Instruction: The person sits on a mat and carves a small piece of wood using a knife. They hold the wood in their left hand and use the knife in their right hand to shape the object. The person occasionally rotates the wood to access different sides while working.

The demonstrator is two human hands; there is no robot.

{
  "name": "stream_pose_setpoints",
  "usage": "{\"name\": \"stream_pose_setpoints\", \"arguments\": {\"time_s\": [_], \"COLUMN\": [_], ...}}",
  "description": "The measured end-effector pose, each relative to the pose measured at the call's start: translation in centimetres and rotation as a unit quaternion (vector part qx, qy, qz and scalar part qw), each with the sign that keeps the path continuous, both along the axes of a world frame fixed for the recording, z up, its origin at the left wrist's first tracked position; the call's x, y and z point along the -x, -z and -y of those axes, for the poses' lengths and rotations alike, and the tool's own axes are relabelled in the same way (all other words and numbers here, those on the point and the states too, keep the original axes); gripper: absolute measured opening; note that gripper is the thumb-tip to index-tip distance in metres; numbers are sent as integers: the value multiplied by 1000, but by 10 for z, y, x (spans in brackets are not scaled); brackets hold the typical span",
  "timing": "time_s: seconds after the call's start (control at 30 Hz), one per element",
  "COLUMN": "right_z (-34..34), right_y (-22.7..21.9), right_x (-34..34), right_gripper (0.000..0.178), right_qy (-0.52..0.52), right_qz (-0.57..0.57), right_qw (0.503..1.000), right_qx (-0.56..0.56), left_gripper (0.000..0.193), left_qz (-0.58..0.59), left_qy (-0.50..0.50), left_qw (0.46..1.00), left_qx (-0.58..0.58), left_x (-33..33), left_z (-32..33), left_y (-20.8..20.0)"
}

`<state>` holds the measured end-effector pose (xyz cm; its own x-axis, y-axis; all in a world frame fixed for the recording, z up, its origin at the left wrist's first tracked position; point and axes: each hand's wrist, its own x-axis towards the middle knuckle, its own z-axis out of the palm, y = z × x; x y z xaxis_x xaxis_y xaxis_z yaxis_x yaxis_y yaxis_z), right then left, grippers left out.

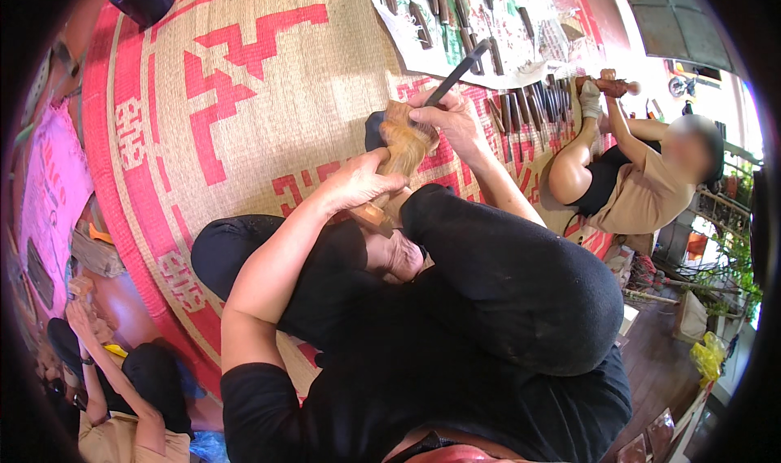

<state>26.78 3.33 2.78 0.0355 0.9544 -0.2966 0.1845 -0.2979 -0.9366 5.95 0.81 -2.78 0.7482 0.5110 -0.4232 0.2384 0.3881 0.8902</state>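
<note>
Above my crossed legs I have a carved piece of light brown wood, tilted, with a squared block at its lower end near my bare foot. My left hand is closed round its lower middle. At its upper end, my right hand grips a long, dark, flat tool, which slants up and right to a slightly bent tip. The tool's lower end is hidden by the fingers and blurred against the wood, so its exact kind does not show.
Several dark-handled carving tools lie in a row right of my right hand, and more rest on a white cloth beyond. A patterned red and straw mat spreads underneath. One co-worker sits at right, another at lower left.
</note>
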Motion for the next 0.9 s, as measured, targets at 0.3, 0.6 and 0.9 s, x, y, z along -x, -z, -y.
{"name": "stream_pose_setpoints", "arguments": {"time_s": [0.3,0.6,0.9], "right_z": [-2,-4,6], "right_y": [-5,5,-3], "right_x": [-6,-14,-2], "right_gripper": [8,4,6], "right_qy": [5,73,19], "right_qz": [-23,-7,20], "right_qw": [999,997,999], "right_qx": [-35,-18,19], "left_gripper": [64,65,66], "left_qz": [10,-2,-1], "left_qy": [-15,-12,-4], "left_qw": [1000,1000,1000], "left_qx": [-12,-1,13], "left_x": [-1,1,2], "left_z": [4,2,-1], "left_y": [6,1,-6]}}
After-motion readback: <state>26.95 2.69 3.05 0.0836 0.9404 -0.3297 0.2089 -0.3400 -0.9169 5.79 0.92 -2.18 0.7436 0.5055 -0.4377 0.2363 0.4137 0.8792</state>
